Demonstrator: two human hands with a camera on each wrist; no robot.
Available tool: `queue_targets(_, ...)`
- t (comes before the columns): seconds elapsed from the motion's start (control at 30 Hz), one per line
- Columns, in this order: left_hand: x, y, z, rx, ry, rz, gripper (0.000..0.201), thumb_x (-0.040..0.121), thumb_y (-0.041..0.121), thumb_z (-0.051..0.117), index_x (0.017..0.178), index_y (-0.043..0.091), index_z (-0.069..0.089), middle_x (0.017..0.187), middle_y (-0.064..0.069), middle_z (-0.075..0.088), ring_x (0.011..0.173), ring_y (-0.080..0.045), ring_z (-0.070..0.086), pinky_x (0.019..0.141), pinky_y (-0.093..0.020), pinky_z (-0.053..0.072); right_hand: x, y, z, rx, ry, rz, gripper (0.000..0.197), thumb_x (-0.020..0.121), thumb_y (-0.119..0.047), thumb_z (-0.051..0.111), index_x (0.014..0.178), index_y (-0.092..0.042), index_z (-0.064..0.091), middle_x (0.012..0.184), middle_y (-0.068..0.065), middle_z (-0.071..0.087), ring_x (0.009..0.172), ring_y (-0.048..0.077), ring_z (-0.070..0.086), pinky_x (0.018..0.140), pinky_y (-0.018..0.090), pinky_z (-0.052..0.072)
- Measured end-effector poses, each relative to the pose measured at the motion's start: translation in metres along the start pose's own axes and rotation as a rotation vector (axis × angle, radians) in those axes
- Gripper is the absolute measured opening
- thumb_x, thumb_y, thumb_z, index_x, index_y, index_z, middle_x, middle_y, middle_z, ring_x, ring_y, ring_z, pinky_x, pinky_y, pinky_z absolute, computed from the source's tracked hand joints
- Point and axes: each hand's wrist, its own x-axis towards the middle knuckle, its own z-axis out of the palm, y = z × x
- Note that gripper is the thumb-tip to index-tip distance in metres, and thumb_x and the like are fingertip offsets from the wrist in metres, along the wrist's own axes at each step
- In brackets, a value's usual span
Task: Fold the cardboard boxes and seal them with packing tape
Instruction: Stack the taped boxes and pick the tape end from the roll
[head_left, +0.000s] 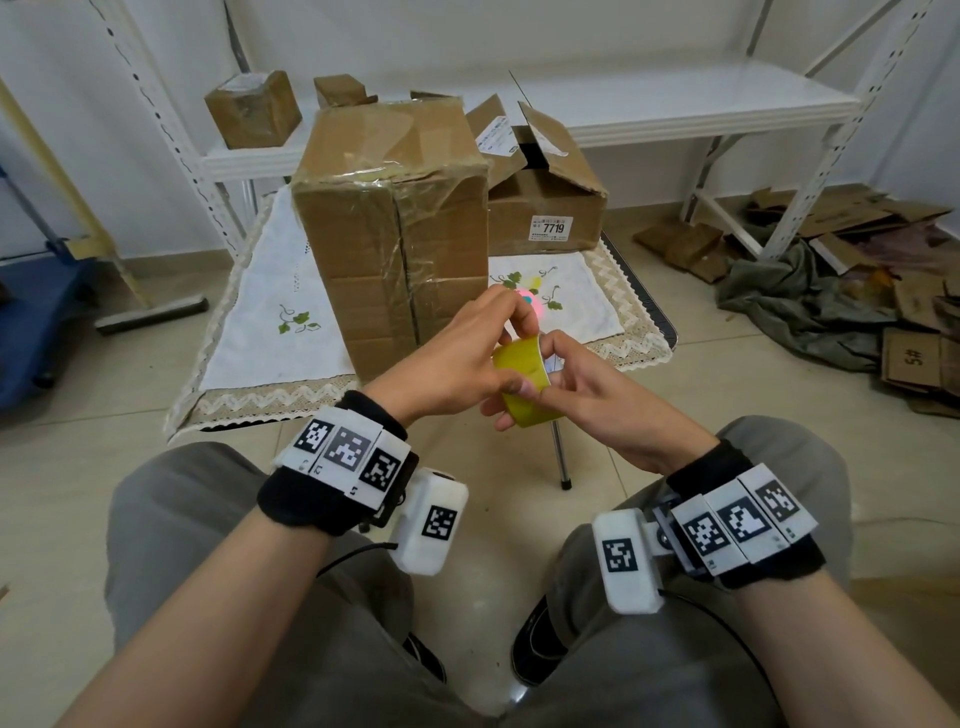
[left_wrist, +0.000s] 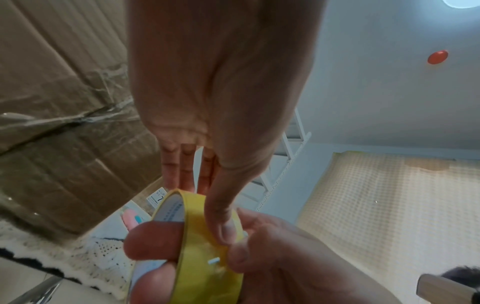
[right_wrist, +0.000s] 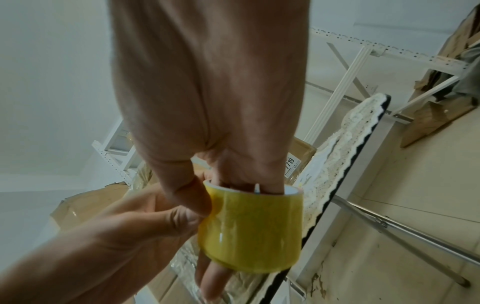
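The yellow tape roll (head_left: 521, 383) is held over the lap, just short of the bench (head_left: 249, 400), right hand (head_left: 597, 400) gripping through its core, left hand (head_left: 457, 358) pinching its rim, apparently to find the end for the tall box (head_left: 384, 234).

Tape roll (right_wrist: 250, 230): glossy yellow plastic film. Tall box (head_left: 395, 228): matt brown cardboard under crinkled shiny tape. Desk cloth (head_left: 270, 332): white embroidered fabric, lace edge. Floor (head_left: 727, 364): smooth tile.

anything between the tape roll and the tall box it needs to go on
Nothing visible. Both hands, left hand and right hand, hold the tape roll just in front of the tall box, with open air between.
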Motion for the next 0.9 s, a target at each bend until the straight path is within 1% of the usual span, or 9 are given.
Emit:
queue_targets(0.1,-0.001,-0.001,0.003,-0.03,0.021,0.014,0.035,0.081,0.01,0.078,0.101,0.02,0.05,0.114,0.003,0.042,0.104,-0.019,0.046,0.07,-0.032,0.051,0.001,0.002,0.0,0.005,0.013,-0.013,0.021,0.102,-0.011,0.051,0.115,-0.003,0.036,0.096,0.019,0.076,0.103,0.037,0.071,0.099,0.036,0.054)
queue_targets(0.17,-0.003,0.0,0.004,-0.04,0.046,0.001,0.043,0.081,0.01,0.079,0.111,0.02,0.051,0.117,0.003,0.043,0.106,-0.018,0.048,0.069,-0.033,0.056,0.001,0.003,-0.001,0.005,0.017,-0.009,0.024,0.102,-0.01,0.052,0.114,0.001,0.035,0.097,0.02,0.076,0.102,0.038,0.071,0.101,0.04,0.053)
queue_targets(0.23,-0.002,0.0,0.005,-0.001,0.046,-0.007,0.056,0.08,0.015,0.081,0.127,0.019,0.05,0.122,0.003,0.044,0.109,-0.016,0.049,0.076,-0.028,0.052,0.001,0.003,-0.001,-0.012,0.013,0.0,0.027,0.102,-0.012,0.052,0.116,0.003,0.034,0.099,0.021,0.075,0.102,0.037,0.072,0.103,0.042,0.051)
queue_targets(0.3,-0.003,0.003,0.006,0.032,0.059,-0.008,0.057,0.08,0.016,0.081,0.13,0.018,0.052,0.126,0.001,0.044,0.112,-0.015,0.047,0.079,-0.025,0.048,0.0,0.003,-0.002,-0.036,0.021,0.009,0.025,0.102,-0.013,0.053,0.116,0.0,0.036,0.098,0.019,0.076,0.102,0.034,0.072,0.105,0.04,0.05)
queue_targets(0.4,-0.004,0.007,0.012,0.061,0.138,0.019,0.053,0.078,0.015,0.081,0.126,0.016,0.057,0.124,0.001,0.047,0.113,-0.015,0.049,0.082,-0.025,0.043,0.001,0.003,-0.005,-0.039,0.049,0.009,0.029,0.102,-0.011,0.052,0.12,0.002,0.034,0.099,0.021,0.075,0.1,0.033,0.073,0.106,0.039,0.049)
queue_targets(0.53,-0.005,0.01,0.014,0.041,0.217,0.015,0.05,0.072,0.014,0.084,0.116,0.018,0.062,0.118,0.004,0.056,0.105,-0.013,0.055,0.08,-0.029,0.048,0.0,0.002,-0.007,-0.029,0.049,0.002,0.026,0.103,-0.008,0.051,0.12,0.002,0.035,0.1,0.022,0.075,0.1,0.033,0.073,0.103,0.034,0.052)
queue_targets(0.63,-0.004,0.014,0.012,0.048,0.203,-0.003,0.05,0.07,0.013,0.085,0.113,0.019,0.06,0.117,0.005,0.055,0.103,-0.012,0.055,0.076,-0.029,0.051,-0.002,0.0,-0.007,-0.048,0.023,-0.005,0.02,0.103,-0.008,0.05,0.116,-0.002,0.037,0.098,0.019,0.076,0.1,0.032,0.073,0.102,0.035,0.052)
queue_targets(0.77,-0.002,0.015,0.011,0.06,0.159,0.008,0.048,0.074,0.012,0.082,0.113,0.02,0.053,0.117,0.005,0.049,0.109,-0.015,0.05,0.073,-0.026,0.045,-0.001,-0.002,-0.008,-0.061,0.028,-0.007,0.03,0.102,-0.01,0.051,0.119,0.006,0.031,0.095,0.016,0.077,0.1,0.034,0.073,0.102,0.034,0.052)
queue_targets(0.9,-0.002,0.017,0.01,0.08,0.101,0.018,0.046,0.08,0.012,0.077,0.116,0.018,0.048,0.121,0.004,0.044,0.113,-0.018,0.044,0.078,-0.027,0.043,0.0,0.0,-0.009,-0.064,0.028,0.003,0.028,0.103,-0.008,0.051,0.12,0.005,0.034,0.096,0.018,0.076,0.099,0.031,0.073,0.104,0.038,0.051)
